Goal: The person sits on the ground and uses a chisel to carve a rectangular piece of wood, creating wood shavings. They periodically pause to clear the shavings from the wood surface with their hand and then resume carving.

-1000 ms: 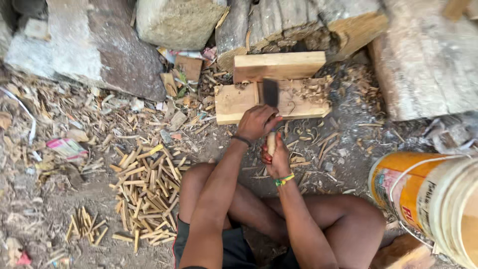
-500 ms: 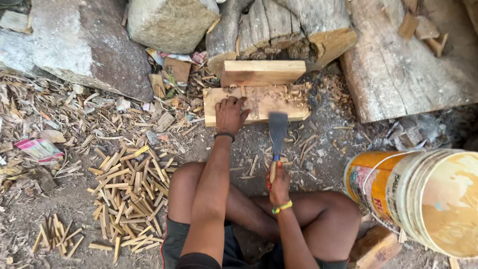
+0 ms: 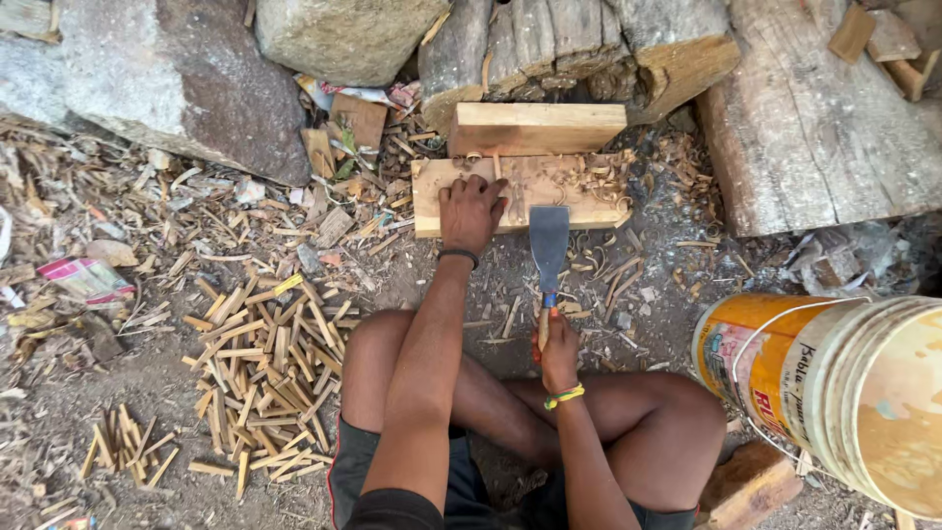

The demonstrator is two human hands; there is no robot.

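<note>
I sit cross-legged on the ground. My left hand (image 3: 471,211) rests palm down on a flat wooden board (image 3: 579,191) littered with curled shavings, fingers spread over small wood pieces. My right hand (image 3: 556,351) grips the handle of a wide-bladed chisel (image 3: 548,245); its metal blade points away from me and reaches the board's near edge. A thicker wooden block (image 3: 535,128) lies just behind the board.
A pile of short split wood sticks (image 3: 270,378) lies on the ground at my left, a smaller bunch (image 3: 123,442) further left. Large stones (image 3: 177,79) and logs (image 3: 814,128) line the far side. An orange and white bucket (image 3: 834,383) lies at my right.
My left hand moved from near the chisel up onto the board. My right hand drew the chisel back, blade now off the board's middle. The view shifted slightly.
</note>
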